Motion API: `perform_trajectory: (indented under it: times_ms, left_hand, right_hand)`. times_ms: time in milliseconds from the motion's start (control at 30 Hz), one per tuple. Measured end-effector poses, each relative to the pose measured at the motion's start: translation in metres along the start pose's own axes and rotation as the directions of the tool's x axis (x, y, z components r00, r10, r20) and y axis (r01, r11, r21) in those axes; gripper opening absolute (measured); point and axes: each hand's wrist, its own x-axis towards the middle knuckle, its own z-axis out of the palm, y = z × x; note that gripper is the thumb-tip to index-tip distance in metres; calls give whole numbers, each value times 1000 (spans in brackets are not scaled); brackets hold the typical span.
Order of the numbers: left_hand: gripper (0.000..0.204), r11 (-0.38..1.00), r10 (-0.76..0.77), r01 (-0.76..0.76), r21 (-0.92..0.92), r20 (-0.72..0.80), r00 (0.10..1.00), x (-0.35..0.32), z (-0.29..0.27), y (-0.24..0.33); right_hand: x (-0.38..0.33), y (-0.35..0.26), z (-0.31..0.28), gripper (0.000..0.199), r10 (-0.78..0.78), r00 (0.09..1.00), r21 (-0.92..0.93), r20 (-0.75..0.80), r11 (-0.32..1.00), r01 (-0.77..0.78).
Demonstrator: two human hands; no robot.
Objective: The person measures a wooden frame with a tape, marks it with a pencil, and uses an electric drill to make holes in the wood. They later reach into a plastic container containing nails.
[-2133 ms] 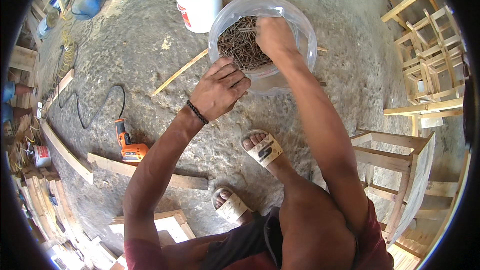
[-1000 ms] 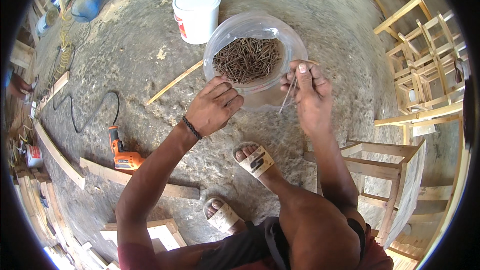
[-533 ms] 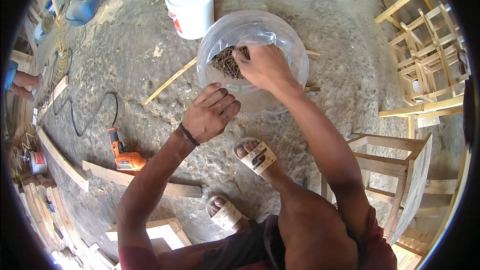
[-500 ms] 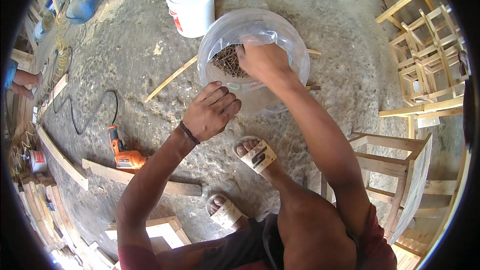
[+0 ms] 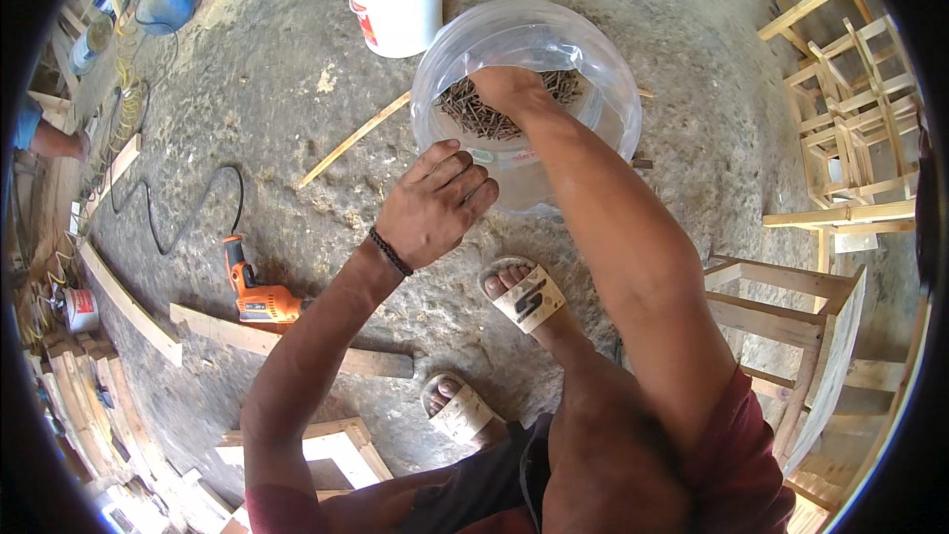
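A round, clear plastic container (image 5: pixel 618 124) stands on the floor in front of me, with a heap of thin brown nails (image 5: pixel 479 114) inside. My right hand (image 5: pixel 509 89) reaches down into it over the nails. Its fingertips are hidden there, so what it holds does not show. By the near left side of the container is my left hand (image 5: pixel 435 203), palm down with its fingers curled closed. Whatever lies inside those fingers is out of sight. A dark braided band (image 5: pixel 390 252) circles the left wrist.
A white lidded bucket (image 5: pixel 395 0) stands behind the container. To the left lie an orange corded drill (image 5: pixel 262 292) and wooden strips (image 5: pixel 237 331). Wooden frames (image 5: pixel 771 316) stand at right. Another person's arm (image 5: pixel 54 141) shows at far left. My sandalled feet are below.
The view has shifted, so the scene sits slightly right and higher or lower at the edges. My right hand has shifted within the container, showing more nails. My left hand stays closed beside it.
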Motion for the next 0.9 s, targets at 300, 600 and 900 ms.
perform_trajectory:
  times_ms: [300, 600, 900]
  left_hand:
    - [23, 1000, -1, 0, -17, -7, 1000, -1, 5, 1]
    - [25, 1000, 15, -15, -11, 11, 1000, 4, 0, -4]
    - [26, 1000, 7, -7, -3, 24, 1000, -6, 6, 1]
  right_hand:
    - [26, 39, 33, 34, -204, 970, -285, -134, 945, 159]
    - [32, 49, 49, 25, -320, 943, -551, -92, 805, 219]
    - [28, 56, 57, 20, -430, 903, -683, -13, 663, 307]
